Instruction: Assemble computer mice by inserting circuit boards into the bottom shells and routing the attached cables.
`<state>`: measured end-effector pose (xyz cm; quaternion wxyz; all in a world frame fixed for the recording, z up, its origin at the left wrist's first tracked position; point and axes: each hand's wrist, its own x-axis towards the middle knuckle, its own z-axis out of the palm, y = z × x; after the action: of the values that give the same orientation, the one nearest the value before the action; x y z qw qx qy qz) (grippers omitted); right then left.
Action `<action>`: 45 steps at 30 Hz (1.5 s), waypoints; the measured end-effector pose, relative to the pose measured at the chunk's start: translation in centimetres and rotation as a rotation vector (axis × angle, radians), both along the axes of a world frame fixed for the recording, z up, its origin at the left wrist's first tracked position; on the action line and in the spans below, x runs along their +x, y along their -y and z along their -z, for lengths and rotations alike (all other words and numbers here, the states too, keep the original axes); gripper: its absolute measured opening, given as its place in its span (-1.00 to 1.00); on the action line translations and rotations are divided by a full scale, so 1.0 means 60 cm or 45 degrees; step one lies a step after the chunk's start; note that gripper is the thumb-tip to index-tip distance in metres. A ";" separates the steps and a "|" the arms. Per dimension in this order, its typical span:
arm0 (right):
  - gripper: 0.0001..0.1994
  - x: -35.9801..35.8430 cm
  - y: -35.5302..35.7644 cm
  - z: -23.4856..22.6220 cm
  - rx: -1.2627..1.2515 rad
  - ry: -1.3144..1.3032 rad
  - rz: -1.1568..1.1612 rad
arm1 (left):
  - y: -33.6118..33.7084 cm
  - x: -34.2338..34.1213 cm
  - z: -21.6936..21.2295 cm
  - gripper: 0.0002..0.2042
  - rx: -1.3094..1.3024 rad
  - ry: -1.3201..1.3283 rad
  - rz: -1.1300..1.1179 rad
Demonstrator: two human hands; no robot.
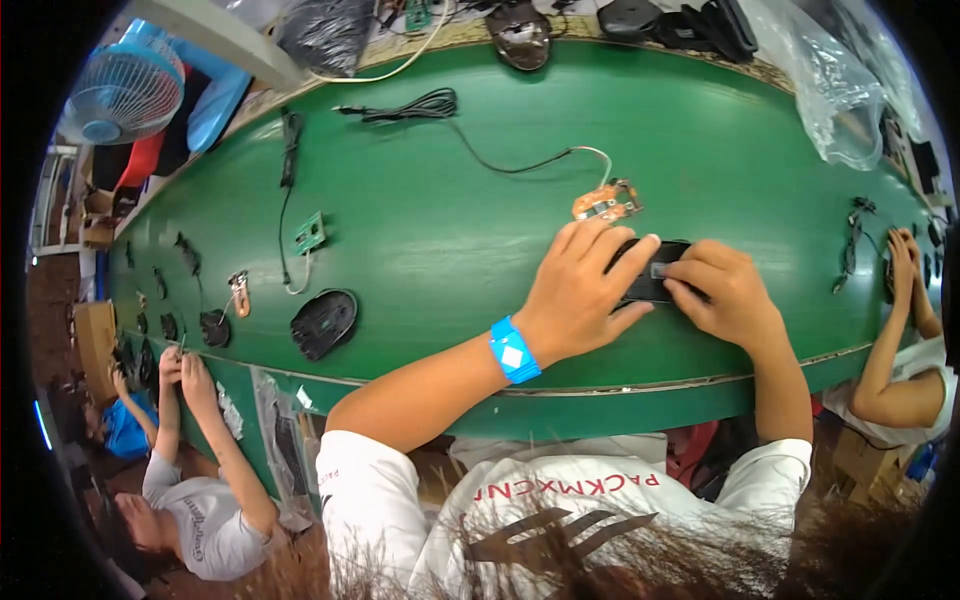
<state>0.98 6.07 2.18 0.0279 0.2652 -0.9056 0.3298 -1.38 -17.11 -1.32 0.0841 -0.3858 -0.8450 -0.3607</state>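
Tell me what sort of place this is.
Probably a small electronics assembly line for computer mice. Both hands, left hand and right hand, hold a black mouse shell on a long green bench, near a bare circuit board, with co-workers at either side.

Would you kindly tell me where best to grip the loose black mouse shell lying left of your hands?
Probably across the narrow flanks of the black mouse shell, coming from above: it lies flat and domed on the green table, clear all round, with its long axis tilted.

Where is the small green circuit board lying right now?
In the head view, the green circuit board lies on the green table, left of both hands, just above the black mouse shell.
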 end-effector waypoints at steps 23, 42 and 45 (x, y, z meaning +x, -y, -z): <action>-0.87 -0.018 -0.051 0.007 0.022 -0.229 0.252 | 0.001 0.004 -0.015 -0.55 -0.284 -0.108 0.181; -0.87 -0.035 -0.042 0.028 -0.181 -0.325 0.356 | 0.022 -0.185 -0.063 -0.77 -0.803 -0.038 0.203; -0.77 -0.039 -0.013 0.016 -0.160 -0.389 0.366 | 0.028 -0.164 -0.043 -0.83 -0.686 -0.112 0.140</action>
<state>-1.38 6.87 1.23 0.2280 0.1779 -0.8970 0.3342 -11.23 -18.82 1.28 -0.0045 -0.4548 -0.8837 -0.1100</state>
